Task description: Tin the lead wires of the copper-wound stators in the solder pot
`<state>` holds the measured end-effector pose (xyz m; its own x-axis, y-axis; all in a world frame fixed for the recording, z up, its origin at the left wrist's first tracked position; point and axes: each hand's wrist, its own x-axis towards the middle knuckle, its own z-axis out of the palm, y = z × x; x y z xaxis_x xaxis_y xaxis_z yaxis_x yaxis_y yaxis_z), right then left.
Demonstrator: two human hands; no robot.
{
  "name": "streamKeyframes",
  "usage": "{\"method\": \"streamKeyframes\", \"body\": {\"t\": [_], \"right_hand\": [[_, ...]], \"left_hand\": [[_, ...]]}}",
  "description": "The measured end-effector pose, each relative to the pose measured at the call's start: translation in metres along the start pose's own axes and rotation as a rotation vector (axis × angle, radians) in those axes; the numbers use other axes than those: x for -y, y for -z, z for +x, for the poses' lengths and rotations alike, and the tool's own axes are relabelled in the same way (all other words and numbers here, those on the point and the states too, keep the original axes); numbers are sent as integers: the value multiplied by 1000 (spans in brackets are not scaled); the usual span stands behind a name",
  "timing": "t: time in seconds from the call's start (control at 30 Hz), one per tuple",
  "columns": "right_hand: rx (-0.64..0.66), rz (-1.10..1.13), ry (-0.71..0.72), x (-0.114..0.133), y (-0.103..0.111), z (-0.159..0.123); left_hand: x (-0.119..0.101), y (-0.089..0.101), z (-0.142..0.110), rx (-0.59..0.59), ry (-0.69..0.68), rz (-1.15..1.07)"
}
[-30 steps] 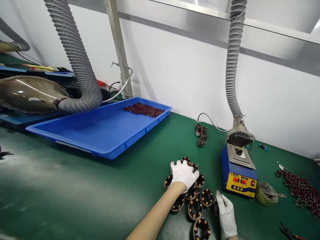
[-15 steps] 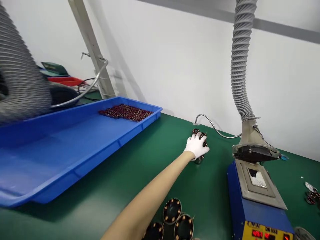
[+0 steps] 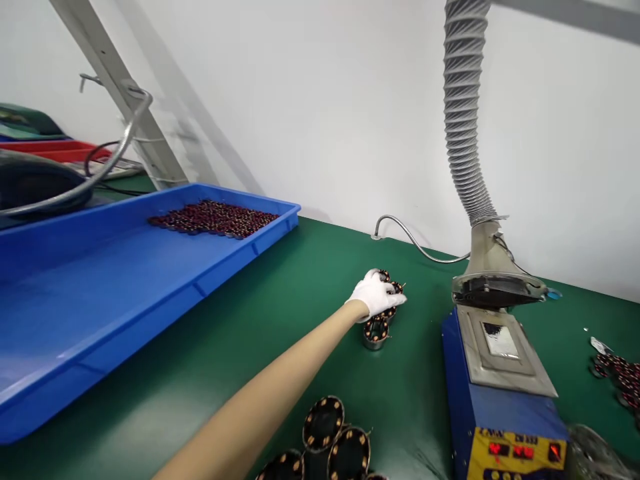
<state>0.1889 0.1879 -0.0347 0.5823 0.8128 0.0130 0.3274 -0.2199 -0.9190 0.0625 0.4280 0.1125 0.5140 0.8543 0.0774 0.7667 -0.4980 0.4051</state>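
Note:
My left hand (image 3: 377, 295), in a white glove, reaches out over the green table. Its fingers are curled over a small cluster of round metal-rimmed parts with black insides and copper-coloured dots. One of these parts (image 3: 376, 331) shows in front of the palm, and others show beyond the fingers; the hand covers the rest. Nearer to me, beside my forearm, stand several more such round parts (image 3: 324, 424), partly cut off by the lower edge of the view. My right hand is out of view.
A long blue tray (image 3: 200, 287) at left holds many small dark red parts (image 3: 215, 219) at its far end. At right stands a blue machine (image 3: 510, 413) with lit red digits, under a grey hose (image 3: 465, 113) with a hood. More dark red parts (image 3: 623, 377) lie beyond it.
My left hand has come slightly nearer with the cluster of round parts under its fingers. The view has turned a little, and the large hose at far left has left it.

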Motion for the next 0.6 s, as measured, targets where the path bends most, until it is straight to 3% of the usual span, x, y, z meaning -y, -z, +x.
{"method": "streamKeyframes", "body": {"t": [0.23, 0.43, 0.53, 0.6], "right_hand": [[-21, 47, 4, 21, 47, -73], [61, 167, 88, 56, 71, -90], [64, 111, 146, 64, 91, -101], [107, 11, 232, 62, 105, -114]], "left_hand": [[-29, -5, -107, 91, -64, -5], [-59, 2, -172, 141, -100, -76], [-53, 20, -206, 147, -174, -220], [-39, 30, -235, 90, -164, -340]]}}
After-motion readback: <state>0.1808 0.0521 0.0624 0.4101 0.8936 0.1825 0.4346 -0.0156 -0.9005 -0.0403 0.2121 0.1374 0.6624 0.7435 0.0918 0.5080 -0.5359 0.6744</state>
